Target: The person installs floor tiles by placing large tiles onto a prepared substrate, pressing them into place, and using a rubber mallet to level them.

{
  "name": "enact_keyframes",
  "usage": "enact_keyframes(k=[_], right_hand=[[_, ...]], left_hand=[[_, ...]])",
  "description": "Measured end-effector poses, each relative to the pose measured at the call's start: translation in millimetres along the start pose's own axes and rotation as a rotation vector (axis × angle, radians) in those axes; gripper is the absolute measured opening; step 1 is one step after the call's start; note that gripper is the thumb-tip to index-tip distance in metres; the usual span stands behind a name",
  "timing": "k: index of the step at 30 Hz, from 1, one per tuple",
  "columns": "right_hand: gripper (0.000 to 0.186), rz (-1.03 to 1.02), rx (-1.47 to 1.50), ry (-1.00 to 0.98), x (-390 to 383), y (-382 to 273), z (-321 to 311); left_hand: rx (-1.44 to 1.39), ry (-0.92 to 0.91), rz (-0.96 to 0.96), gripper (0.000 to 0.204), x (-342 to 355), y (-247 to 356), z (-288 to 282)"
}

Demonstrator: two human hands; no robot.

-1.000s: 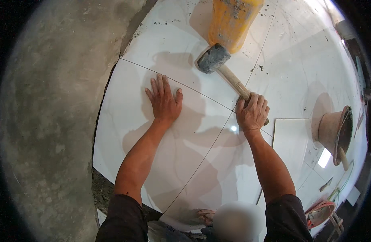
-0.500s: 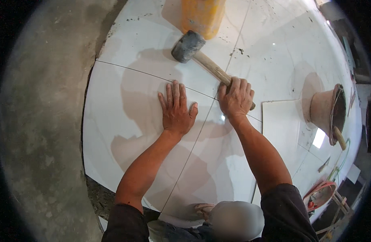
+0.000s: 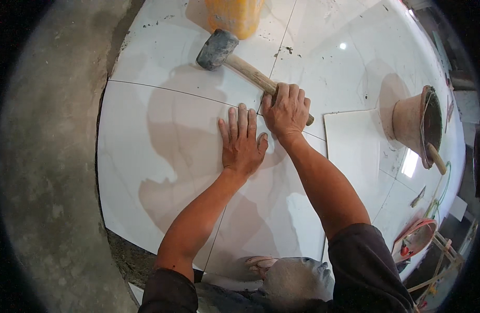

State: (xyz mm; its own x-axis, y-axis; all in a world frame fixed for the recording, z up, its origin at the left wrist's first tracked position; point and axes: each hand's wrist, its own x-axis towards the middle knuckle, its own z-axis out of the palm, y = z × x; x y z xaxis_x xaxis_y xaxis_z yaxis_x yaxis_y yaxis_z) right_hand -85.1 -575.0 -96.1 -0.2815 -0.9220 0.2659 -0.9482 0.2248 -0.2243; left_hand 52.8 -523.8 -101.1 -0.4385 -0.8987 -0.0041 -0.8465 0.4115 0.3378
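Observation:
My left hand (image 3: 242, 146) lies flat on a white tile (image 3: 146, 117), fingers outstretched, its tips at the joint between tiles. Just right of it, my right hand (image 3: 287, 112) grips the wooden handle of a mallet with a dark, scuffed head (image 3: 217, 50), low over the tiles near the crossing of the joints. The mallet head is beyond my left hand, toward the upper left. A loose white tile with a raised edge (image 3: 349, 146) sits to the right of my right forearm.
A dirty yellow container (image 3: 235, 15) stands beyond the mallet. Bare concrete (image 3: 47, 156) borders the tiles at left, with rough mortar (image 3: 130, 258) at lower left. At right are a crusted bucket (image 3: 407, 122) with a wooden handle, a red-rimmed container (image 3: 415, 240) and scattered tools.
My left hand has slid right across the tiles, closer to the right one. My right hand keeps its grip on the mallet near the joint crossing. The whole view has shifted.

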Motion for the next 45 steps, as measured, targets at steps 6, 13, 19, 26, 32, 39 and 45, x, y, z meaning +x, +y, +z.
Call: enact_keyframes(k=[6,13,19,26,32,39,45], right_hand=[[0.025,0.003,-0.001,-0.018,-2,1,-3],[0.023,-0.011,0.011,-0.025,-2,2,-5],[0.032,0.015,0.279,-0.398,-39,-7,-32],[0.040,-0.025,0.457,-0.782,-160,-43,-101],[0.043,-0.052,0.626,-0.643,-165,-66,-123],[0.046,-0.015,0.644,-0.657,-163,-83,-131],[0.046,0.037,0.463,-0.753,-165,-74,-130]], left_hand=[[0.054,-0.025,-0.025,0.064,-3,7,0],[0.068,-0.007,-0.017,0.068,-30,-25,-12],[0.195,-0.078,-0.252,0.073,-132,-54,-33],[0.231,-0.066,-0.312,0.075,-181,-38,-25],[0.234,-0.040,-0.316,0.072,-182,-40,-25],[0.236,-0.095,-0.345,0.072,-182,-40,-34],[0.232,-0.132,-0.365,0.072,-186,-37,-34]])
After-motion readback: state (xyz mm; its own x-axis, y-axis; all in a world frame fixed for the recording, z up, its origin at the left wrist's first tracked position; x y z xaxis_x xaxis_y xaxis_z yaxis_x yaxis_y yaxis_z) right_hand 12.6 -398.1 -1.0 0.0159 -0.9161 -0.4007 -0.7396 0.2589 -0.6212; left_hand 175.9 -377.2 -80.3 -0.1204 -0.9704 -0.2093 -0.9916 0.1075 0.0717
